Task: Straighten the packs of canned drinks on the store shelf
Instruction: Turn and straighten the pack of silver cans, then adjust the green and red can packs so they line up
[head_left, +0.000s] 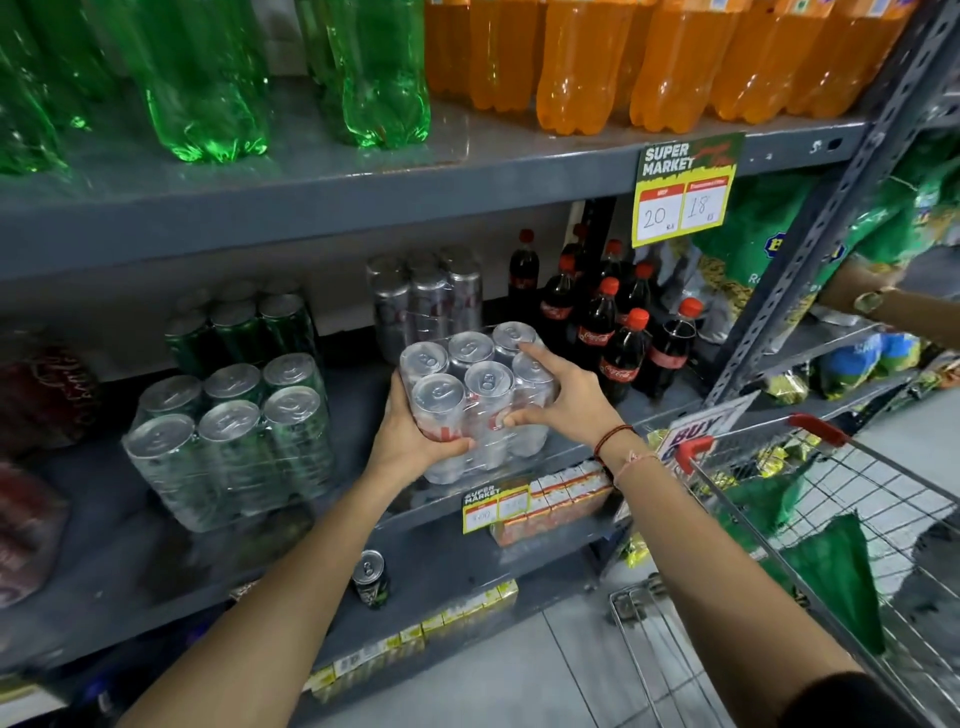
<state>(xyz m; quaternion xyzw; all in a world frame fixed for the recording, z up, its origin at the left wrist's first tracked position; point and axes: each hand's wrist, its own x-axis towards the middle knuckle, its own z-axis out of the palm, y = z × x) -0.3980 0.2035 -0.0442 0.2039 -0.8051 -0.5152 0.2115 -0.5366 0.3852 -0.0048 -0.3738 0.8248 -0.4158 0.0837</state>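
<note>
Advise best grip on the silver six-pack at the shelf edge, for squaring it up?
Take the silver six-pack by its two short ends, from the aisle side, as the left hand and right hand do now. It stands upright, shrink-wrapped, two cans by three, slightly skewed to the shelf edge. Fingers low on the can walls probably turn it best; the tops offer no hold.

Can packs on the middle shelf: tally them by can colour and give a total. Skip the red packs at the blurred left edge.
Silver packs: 2, one held in both hands, one behind it
Green packs: 2, front, back
Total: 4
</note>
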